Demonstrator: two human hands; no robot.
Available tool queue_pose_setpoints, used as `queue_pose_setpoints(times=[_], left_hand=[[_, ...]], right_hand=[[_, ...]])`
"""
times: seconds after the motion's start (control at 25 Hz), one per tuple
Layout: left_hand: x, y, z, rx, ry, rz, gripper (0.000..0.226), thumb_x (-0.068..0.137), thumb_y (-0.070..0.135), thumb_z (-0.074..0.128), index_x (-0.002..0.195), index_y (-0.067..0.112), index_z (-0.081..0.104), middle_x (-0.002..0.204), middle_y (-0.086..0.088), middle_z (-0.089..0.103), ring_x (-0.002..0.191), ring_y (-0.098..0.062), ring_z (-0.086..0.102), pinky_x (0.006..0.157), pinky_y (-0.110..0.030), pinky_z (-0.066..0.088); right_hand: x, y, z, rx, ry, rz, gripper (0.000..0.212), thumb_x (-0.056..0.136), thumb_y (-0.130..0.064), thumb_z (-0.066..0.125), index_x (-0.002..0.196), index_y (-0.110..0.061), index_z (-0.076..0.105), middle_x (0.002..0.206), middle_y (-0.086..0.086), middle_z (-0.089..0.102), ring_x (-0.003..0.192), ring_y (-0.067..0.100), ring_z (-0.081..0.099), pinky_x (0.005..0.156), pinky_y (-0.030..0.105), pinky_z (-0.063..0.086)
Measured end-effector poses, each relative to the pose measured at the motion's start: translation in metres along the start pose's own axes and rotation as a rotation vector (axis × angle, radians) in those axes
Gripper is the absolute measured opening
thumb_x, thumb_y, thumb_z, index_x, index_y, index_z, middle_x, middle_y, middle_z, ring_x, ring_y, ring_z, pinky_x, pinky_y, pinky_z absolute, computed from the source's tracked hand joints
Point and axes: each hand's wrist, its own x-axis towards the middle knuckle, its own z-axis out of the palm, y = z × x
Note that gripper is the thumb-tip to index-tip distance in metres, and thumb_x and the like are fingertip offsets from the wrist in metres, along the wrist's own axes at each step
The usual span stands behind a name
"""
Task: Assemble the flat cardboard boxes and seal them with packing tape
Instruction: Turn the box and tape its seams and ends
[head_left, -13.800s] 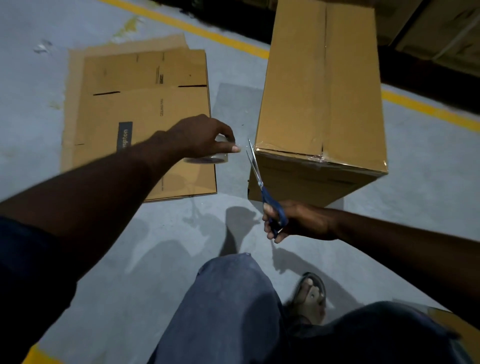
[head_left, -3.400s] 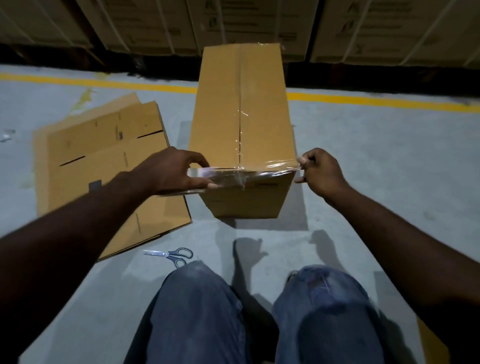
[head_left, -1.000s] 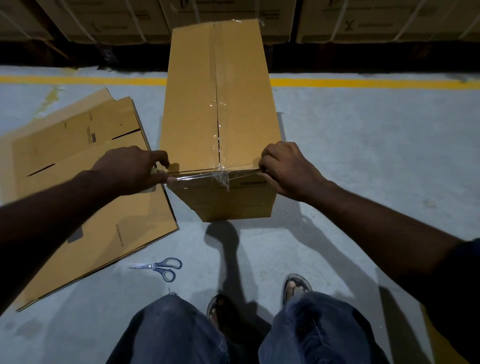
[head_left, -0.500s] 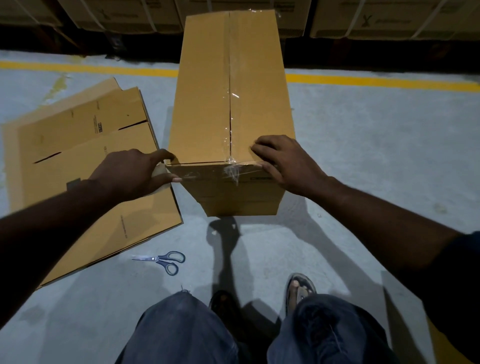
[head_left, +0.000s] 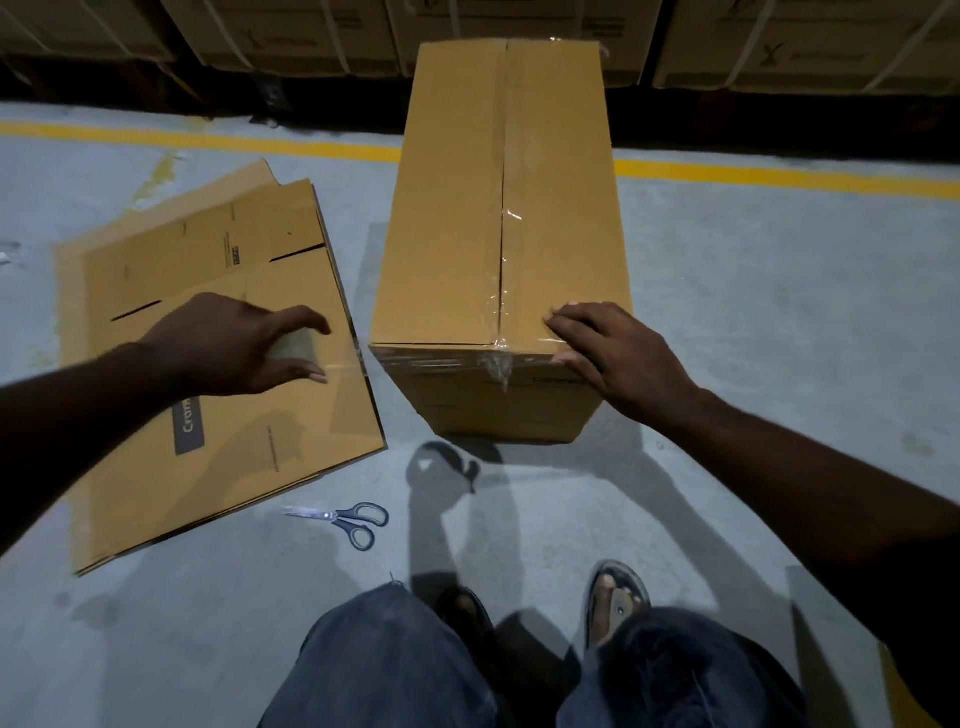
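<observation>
The assembled box (head_left: 498, 234) stands on the floor (head_left: 753, 322) before you, clear tape along its top seam and near edge, with the flat cardboard (head_left: 218, 441) lying just to its left. Your right hand (head_left: 608, 353) rests on the box's near right corner, fingers relaxed and gripping nothing, while your left hand (head_left: 228, 343) curls round the tape roll (head_left: 293, 345) above the flat cardboard. The scissors (head_left: 345, 519) lie closed beside that sheet.
</observation>
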Motion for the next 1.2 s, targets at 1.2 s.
queue_pose_setpoints(times=[1.2], left_hand=[[0.036,-0.006,0.062,-0.204,-0.094,-0.125,0.083,0.08,0.088,0.025,0.14,0.032,0.041,0.091,-0.008,0.069,0.069,-0.019,0.057,0.058,-0.027,0.038]], right_hand=[[0.072,-0.077,0.026,-0.403,-0.309,-0.209,0.078,0.089,-0.041,0.045,0.155,-0.004,0.024,0.16,0.022,0.024,0.147,0.038,0.025,0.115,0.059,0.025]])
